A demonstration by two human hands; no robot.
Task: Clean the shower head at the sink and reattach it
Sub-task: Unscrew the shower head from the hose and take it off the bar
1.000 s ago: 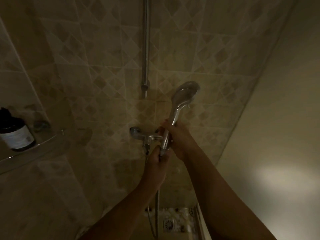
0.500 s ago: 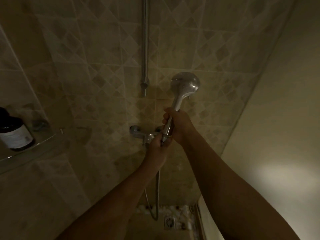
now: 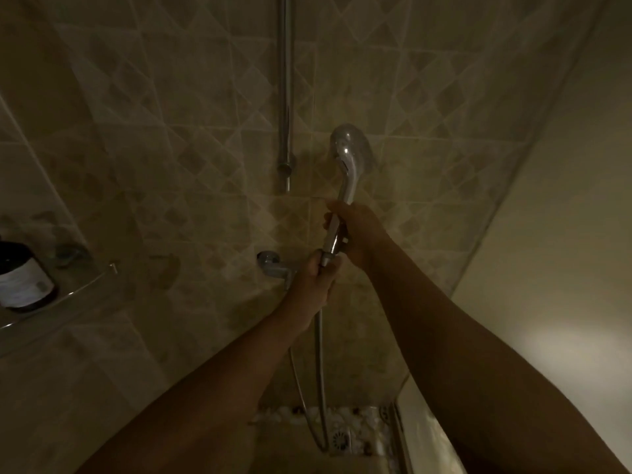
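A chrome shower head point(image 3: 349, 155) stands upright in front of the tiled wall, its round head at the top. My right hand point(image 3: 359, 230) grips the middle of its handle. Just below, my left hand point(image 3: 313, 282) holds the bottom end of the handle where the metal hose point(image 3: 319, 371) joins it. The hose hangs down in a loop towards the floor. The mixer tap point(image 3: 273, 266) is on the wall, partly hidden behind my left hand.
A vertical chrome rail point(image 3: 284, 97) runs up the wall left of the shower head. A dark bottle point(image 3: 22, 278) stands on a glass corner shelf point(image 3: 78, 290) at the left. A floor drain point(image 3: 340, 439) lies among pebbles below. A plain wall closes the right side.
Both hands have lifted the shower head a little higher and it has turned, so its head now shows edge-on. The grips are unchanged.
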